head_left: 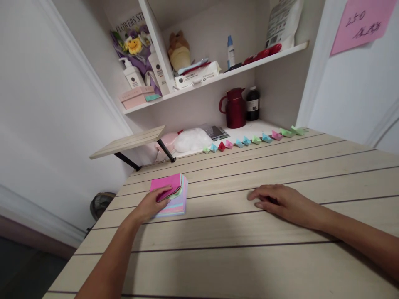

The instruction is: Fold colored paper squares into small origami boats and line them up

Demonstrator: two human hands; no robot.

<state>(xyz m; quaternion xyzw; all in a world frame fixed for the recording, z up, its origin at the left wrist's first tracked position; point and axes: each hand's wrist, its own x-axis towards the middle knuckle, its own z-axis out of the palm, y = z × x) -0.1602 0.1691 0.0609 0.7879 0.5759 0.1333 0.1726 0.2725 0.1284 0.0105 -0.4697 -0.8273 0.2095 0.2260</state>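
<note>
On the left of the wooden table sits a stack of coloured square paper (pixel 178 207), with pastel edges showing. My left hand (pixel 151 205) has its fingers over the magenta sheets (pixel 165 182) on top and its thumb at their near edge; those upper sheets are bent up off the rest. Further right, my right hand (pixel 282 203) rests on the tabletop, loosely bent, thumb apart from the fingers, holding nothing. Along the table's far edge runs a row of small folded paper boats (pixel 256 140) in green, blue, pink and red.
A small raised wooden shelf (pixel 131 141) on black legs stands at the far left. Behind the boats are a dark red jug (pixel 236 109), a dark bottle (pixel 252 104) and a white fluffy bundle (pixel 193 140). Wall shelves (pixel 218 79) hold bottles and a plush toy.
</note>
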